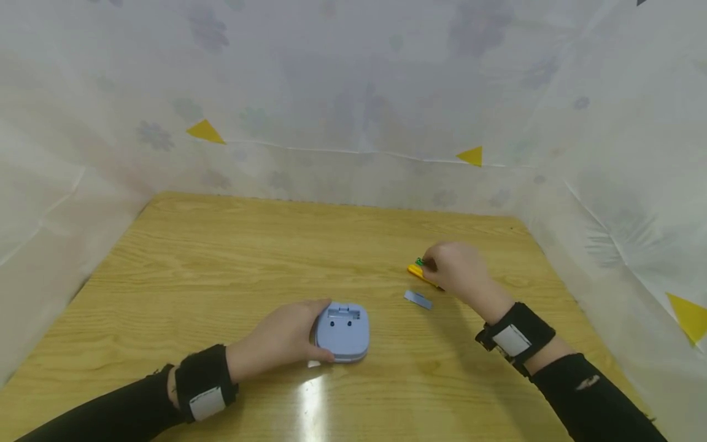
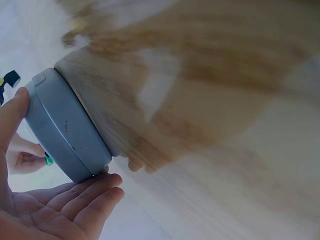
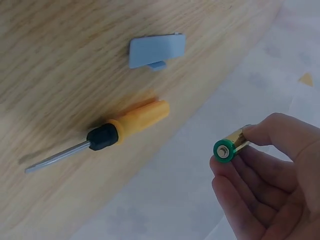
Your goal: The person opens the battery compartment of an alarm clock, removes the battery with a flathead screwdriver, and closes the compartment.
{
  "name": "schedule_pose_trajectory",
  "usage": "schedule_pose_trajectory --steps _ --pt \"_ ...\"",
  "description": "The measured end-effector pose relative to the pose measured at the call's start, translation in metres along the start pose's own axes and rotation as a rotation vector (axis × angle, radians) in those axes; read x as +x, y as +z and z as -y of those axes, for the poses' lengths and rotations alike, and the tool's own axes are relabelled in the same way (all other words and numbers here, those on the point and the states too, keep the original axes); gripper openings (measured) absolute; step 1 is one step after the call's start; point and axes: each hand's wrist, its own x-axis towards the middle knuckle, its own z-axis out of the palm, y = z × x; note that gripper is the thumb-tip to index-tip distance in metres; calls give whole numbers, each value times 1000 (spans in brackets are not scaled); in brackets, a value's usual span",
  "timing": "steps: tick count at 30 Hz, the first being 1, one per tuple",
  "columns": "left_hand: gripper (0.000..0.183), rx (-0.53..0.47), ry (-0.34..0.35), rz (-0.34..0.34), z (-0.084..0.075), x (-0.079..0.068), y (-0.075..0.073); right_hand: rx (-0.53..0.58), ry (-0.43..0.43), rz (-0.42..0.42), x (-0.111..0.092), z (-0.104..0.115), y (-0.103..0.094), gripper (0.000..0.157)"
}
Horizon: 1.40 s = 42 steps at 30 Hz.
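Observation:
My left hand (image 1: 284, 331) grips the left side of a light blue rounded-square device (image 1: 342, 341) on the table. An uncovered battery compartment (image 1: 343, 314) lies along the device's far edge, with two dark round holes beside it. In the left wrist view the device (image 2: 67, 125) shows its side, between the thumb and the fingers. Farther off to the right, my right hand (image 1: 455, 267) pinches a green and gold battery (image 3: 231, 145) between thumb and fingers, above a screwdriver (image 3: 142, 119) with an orange handle. A small light blue battery cover (image 1: 418, 299) lies nearer me.
The wooden table (image 1: 248, 245) is enclosed by pale patterned sheeting (image 1: 342, 80) at the back and sides. Yellow triangles (image 1: 206, 131) are on the sheeting. A small white piece (image 1: 313, 363) shows beside the device, near the left fingers.

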Motion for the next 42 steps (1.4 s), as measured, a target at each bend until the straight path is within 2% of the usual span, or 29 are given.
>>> schedule_pose_trajectory --steps 6,13,19,23,42 --pt "105 -5 4 -4 0 -1 0 10 42 55 -2 -4 7 16" --pt "105 -6 14 1 1 0 0 25 111 148 -4 -8 19 9" --pt "106 -7 25 -4 2 -1 1 81 130 157 -6 -10 31 10" --pt "106 -11 18 -2 2 -1 0 115 138 196 -8 -9 37 14" --pt "106 13 1 -1 1 -2 -1 71 174 248 -11 -17 50 15"
